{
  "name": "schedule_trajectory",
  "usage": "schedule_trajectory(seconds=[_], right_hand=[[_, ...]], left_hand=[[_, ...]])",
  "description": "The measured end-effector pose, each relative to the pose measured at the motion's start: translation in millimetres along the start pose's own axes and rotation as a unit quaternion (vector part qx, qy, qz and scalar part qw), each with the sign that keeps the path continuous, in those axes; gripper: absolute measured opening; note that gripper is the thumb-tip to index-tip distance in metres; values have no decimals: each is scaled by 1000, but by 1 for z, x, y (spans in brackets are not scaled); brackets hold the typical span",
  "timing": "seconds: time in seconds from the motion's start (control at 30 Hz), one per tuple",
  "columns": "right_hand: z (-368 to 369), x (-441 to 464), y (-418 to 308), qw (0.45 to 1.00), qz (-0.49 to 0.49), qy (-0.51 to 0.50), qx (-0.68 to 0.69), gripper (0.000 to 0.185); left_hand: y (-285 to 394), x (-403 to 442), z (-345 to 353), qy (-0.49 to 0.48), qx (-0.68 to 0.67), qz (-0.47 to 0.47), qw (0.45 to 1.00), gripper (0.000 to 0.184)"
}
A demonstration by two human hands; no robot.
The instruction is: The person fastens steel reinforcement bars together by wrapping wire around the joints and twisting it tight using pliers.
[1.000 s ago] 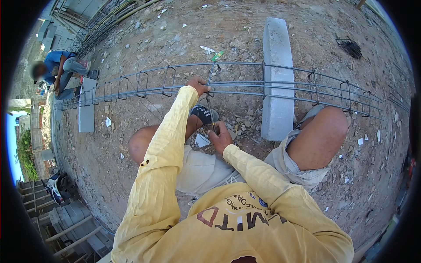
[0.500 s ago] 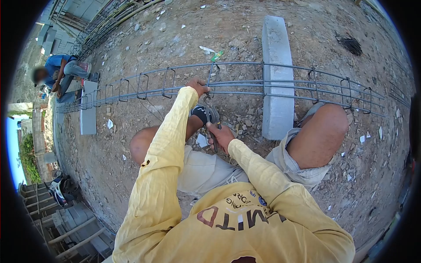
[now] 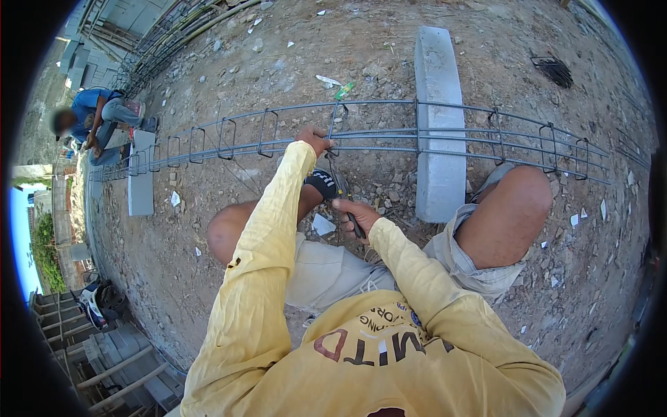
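A long rebar cage (image 3: 379,132) with square stirrups lies across in front of me. My left hand (image 3: 316,139) is closed around the near bars beside a stirrup (image 3: 338,118). My right hand (image 3: 358,217) grips dark-handled pincers (image 3: 356,226), closer to me and a little to the right. Their slim front end points up at the near bar, just by my left fingers; I cannot tell whether the tip touches the bar or a tie wire. A green-handled tool (image 3: 344,90) lies at the far bar, above that stirrup.
Concrete blocks prop the cage, one at right (image 3: 439,174) and one at left (image 3: 141,187). My foot (image 3: 321,184) is under the cage. A person in blue (image 3: 90,111) sits at the far left end. A dark bundle of stirrups (image 3: 553,71) lies at upper right.
My right hand has moved slightly right and turned the pincers, so their front end now points up to the near bar beside my left hand. My left hand stays on the cage.
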State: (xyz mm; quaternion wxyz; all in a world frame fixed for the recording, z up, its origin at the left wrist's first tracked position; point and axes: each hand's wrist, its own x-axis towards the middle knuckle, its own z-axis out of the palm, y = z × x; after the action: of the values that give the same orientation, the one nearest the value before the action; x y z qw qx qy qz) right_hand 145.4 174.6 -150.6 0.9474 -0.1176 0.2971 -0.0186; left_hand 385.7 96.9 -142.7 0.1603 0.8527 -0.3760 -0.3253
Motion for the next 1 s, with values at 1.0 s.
schedule_trajectory(seconds=[1.0], right_hand=[[-12, -1, -16, 987, 26, 111, -114, 50]], left_hand=[[2, -5, 10, 20, -95, -34, 995, 34]])
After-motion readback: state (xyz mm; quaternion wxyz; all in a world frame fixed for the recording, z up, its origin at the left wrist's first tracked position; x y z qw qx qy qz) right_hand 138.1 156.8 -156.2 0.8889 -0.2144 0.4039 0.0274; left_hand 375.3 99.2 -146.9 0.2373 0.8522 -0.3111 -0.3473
